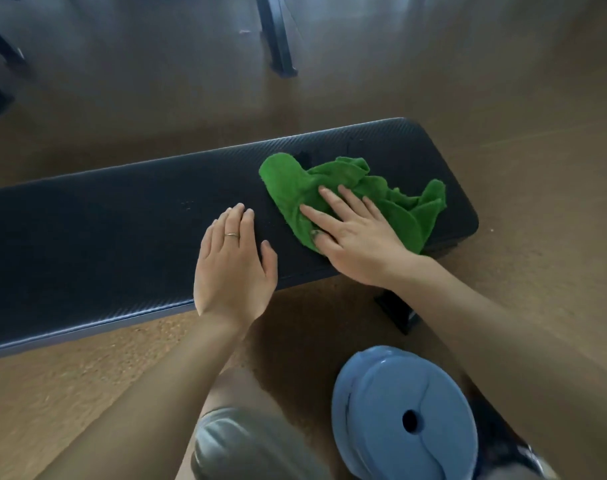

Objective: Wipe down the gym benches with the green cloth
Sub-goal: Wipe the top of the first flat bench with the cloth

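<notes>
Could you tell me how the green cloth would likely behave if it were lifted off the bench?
The green cloth lies bunched in soft folds under the right hand, so it would probably droop limply. It looks light and unlikely to slide on the textured bench.

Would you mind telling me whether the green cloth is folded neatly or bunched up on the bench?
Bunched up. The green cloth lies crumpled in loose folds on the bench, pressed under the right hand.

No words, labels, brand names, numbers or signs can be read anywhere in this view.
</notes>
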{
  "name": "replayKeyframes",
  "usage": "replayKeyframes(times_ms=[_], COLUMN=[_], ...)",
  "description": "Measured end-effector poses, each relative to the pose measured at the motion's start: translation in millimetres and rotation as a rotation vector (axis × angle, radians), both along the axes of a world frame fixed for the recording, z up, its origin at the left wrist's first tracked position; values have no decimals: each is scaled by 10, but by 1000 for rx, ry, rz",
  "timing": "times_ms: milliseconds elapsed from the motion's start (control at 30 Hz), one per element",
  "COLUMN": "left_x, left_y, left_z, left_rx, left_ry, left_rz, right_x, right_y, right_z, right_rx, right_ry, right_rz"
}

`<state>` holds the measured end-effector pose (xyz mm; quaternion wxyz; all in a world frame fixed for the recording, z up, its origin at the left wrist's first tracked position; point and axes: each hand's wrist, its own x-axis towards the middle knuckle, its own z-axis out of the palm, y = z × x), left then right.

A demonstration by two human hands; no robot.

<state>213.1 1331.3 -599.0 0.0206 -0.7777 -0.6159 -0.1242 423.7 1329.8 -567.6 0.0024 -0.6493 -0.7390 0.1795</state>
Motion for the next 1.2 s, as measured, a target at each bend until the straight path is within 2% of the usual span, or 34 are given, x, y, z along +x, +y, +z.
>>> replayKeyframes(times_ms=[133, 333, 500, 567, 700, 767, 900, 1033, 1100, 1200], left_x=[15, 32, 46, 48, 72, 61, 52, 49, 54, 139], left_y=[-11, 0, -14, -3, -23, -17, -16, -8, -15, 15], left_z=[-1, 5, 10, -1, -3, 18, 18, 37, 66, 132], left_rx=[-10, -18, 1, 11, -9, -19, -9, -35, -57, -50], left_ry=[21, 13, 16, 14, 6, 0, 6, 9, 10, -2], left_rz=[20, 30, 31, 26, 36, 35, 31, 28, 29, 58], right_x=[11, 130, 334, 243, 17, 12, 170, 251, 163, 60], right_y=[383, 759, 1414, 1201, 89, -146, 370, 974, 902, 296], right_z=[-1, -108, -93, -93, -143, -136, -112, -143, -121, -105], right_rx=[118, 117, 76, 69, 132, 136, 112, 94, 102, 111], right_ry=[-114, -48, -78, -53, 9, 7, -40, -73, -56, -20], right_rz=[123, 187, -33, -57, 33, 73, 119, -13, -62, -50])
